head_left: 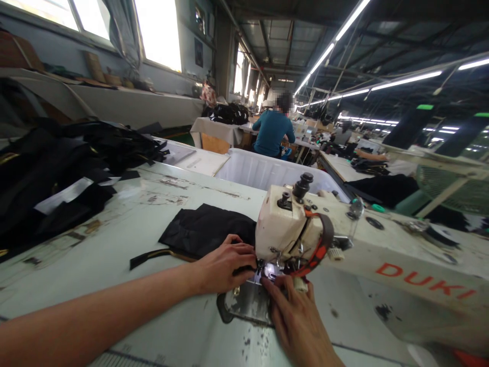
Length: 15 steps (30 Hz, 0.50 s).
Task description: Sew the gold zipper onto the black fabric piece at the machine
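A white sewing machine (282,224) stands on the pale green table, its small lamp lighting the needle area. To the left of its head lies a piece of black fabric (208,229) with a narrow strip (153,255) trailing from it. My left hand (229,261) is closed on the fabric's near edge, thumb and fingers together just left of the presser foot. On the other side, my right hand (296,311) has its fingers bent and pressed together by the foot, above the metal needle plate (250,303). What its fingertips hold is hidden.
A heap of black fabric pieces (57,173) covers the table's left side. Beyond the far edge stands a white plastic bin (263,165). A person in a teal top (273,132) sits farther back. A green fan (439,188) is at right.
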Each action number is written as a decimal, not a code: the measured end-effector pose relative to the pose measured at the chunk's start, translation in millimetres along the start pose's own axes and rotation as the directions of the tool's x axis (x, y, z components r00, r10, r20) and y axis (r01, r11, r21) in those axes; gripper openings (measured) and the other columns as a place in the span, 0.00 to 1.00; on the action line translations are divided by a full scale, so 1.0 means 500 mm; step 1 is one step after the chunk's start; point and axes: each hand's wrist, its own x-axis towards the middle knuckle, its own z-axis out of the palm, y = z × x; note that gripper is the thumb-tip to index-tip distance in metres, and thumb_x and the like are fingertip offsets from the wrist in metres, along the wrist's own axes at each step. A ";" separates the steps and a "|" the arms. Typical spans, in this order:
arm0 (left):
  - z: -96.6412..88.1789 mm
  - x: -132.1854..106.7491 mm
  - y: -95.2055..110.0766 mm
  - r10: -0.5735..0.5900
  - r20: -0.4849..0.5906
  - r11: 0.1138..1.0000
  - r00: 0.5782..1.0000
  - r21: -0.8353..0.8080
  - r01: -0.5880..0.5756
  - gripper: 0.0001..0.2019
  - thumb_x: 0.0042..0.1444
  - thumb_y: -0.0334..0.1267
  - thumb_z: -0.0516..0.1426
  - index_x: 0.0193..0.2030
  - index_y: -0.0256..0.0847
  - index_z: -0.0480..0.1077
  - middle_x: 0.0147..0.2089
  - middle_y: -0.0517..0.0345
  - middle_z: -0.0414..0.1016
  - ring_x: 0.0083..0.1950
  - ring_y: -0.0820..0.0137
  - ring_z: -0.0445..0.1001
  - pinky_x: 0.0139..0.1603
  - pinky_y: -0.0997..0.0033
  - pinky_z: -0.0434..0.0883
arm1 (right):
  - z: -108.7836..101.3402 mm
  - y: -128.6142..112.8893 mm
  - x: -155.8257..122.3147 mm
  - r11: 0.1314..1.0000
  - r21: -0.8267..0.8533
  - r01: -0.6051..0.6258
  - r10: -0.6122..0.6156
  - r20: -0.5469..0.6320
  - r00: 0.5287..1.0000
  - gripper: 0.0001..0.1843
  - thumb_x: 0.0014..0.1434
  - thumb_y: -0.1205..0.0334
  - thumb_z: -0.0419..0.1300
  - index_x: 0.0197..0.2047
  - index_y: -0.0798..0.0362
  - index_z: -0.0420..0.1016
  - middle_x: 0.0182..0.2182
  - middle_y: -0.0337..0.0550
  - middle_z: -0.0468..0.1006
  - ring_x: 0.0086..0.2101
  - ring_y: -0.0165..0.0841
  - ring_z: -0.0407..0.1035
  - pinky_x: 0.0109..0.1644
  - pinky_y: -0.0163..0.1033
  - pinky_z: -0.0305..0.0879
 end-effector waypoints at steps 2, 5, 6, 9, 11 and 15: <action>0.003 -0.002 0.002 -0.007 -0.001 1.000 1.000 -0.001 0.007 0.04 0.60 0.33 0.57 0.42 0.43 0.72 0.45 0.58 0.78 0.49 0.67 0.75 0.60 0.62 0.50 | -0.001 0.003 -0.001 1.000 0.005 0.006 -0.006 0.005 1.000 0.24 0.60 0.72 0.51 0.59 0.48 0.68 0.48 0.49 0.74 0.44 0.40 0.69 0.51 0.50 0.60; 0.006 -0.003 0.006 -0.022 -0.001 1.000 1.000 0.004 0.022 0.04 0.60 0.34 0.58 0.41 0.43 0.72 0.45 0.57 0.78 0.49 0.66 0.75 0.60 0.62 0.51 | -0.002 0.009 -0.002 1.000 0.019 0.025 -0.025 0.006 1.000 0.24 0.61 0.71 0.52 0.59 0.47 0.67 0.48 0.49 0.73 0.46 0.40 0.69 0.51 0.49 0.60; 0.005 -0.002 0.007 -0.026 0.004 1.000 1.000 0.007 0.026 0.04 0.60 0.35 0.58 0.42 0.43 0.72 0.46 0.57 0.78 0.50 0.66 0.74 0.61 0.62 0.51 | -0.002 0.010 -0.003 0.999 0.025 0.024 -0.024 0.002 1.000 0.24 0.61 0.71 0.53 0.59 0.47 0.68 0.48 0.48 0.73 0.46 0.40 0.69 0.51 0.49 0.61; -0.015 -0.006 0.005 -0.023 0.049 1.000 0.999 0.020 0.022 0.09 0.61 0.41 0.59 0.47 0.45 0.71 0.53 0.55 0.76 0.55 0.64 0.72 0.63 0.61 0.52 | -0.001 0.013 -0.005 0.999 0.040 0.019 -0.019 -0.003 1.000 0.22 0.62 0.71 0.53 0.58 0.48 0.68 0.47 0.48 0.73 0.44 0.39 0.68 0.50 0.49 0.62; -0.044 -0.018 -0.001 -0.018 0.083 0.999 0.996 0.042 0.015 0.18 0.59 0.47 0.60 0.55 0.47 0.69 0.63 0.51 0.68 0.64 0.59 0.64 0.66 0.57 0.49 | 0.002 0.012 -0.009 0.999 0.046 0.008 -0.008 -0.012 1.000 0.22 0.61 0.72 0.52 0.57 0.49 0.69 0.47 0.49 0.73 0.44 0.40 0.68 0.50 0.50 0.63; -0.116 -0.082 -0.009 -0.241 0.237 0.962 0.941 0.189 0.199 0.40 0.52 0.58 0.61 0.69 0.50 0.52 0.73 0.47 0.45 0.73 0.48 0.41 0.66 0.36 0.35 | 0.008 0.010 -0.016 0.995 0.092 -0.035 0.036 -0.011 0.999 0.21 0.61 0.73 0.50 0.56 0.51 0.70 0.47 0.51 0.72 0.45 0.43 0.67 0.50 0.51 0.66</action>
